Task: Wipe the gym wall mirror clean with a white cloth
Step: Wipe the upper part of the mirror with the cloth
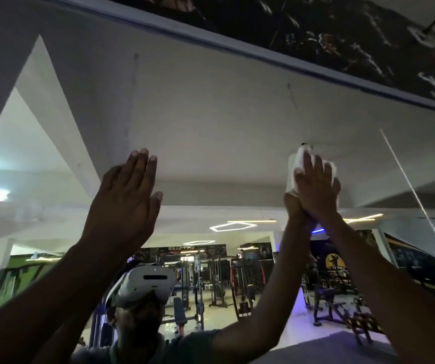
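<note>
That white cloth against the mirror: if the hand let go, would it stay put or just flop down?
Probably flop and fall. The white cloth looks soft, bunching in folds under the right hand that presses it flat to the mirror. It seems light, and smooth upright glass likely gives little grip.

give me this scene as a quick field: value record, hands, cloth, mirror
left hand: raised, fingers straight, holds nothing, appears flat against the mirror
right hand: fingers straight, presses the cloth on the glass
cloth: white, bunched under the right hand, high on the mirror
mirror: wall-mounted, reflects gym machines, ceiling lights and the person's headset
above mirror: dark poster
task state: wiping under way near the mirror's upper part
</note>
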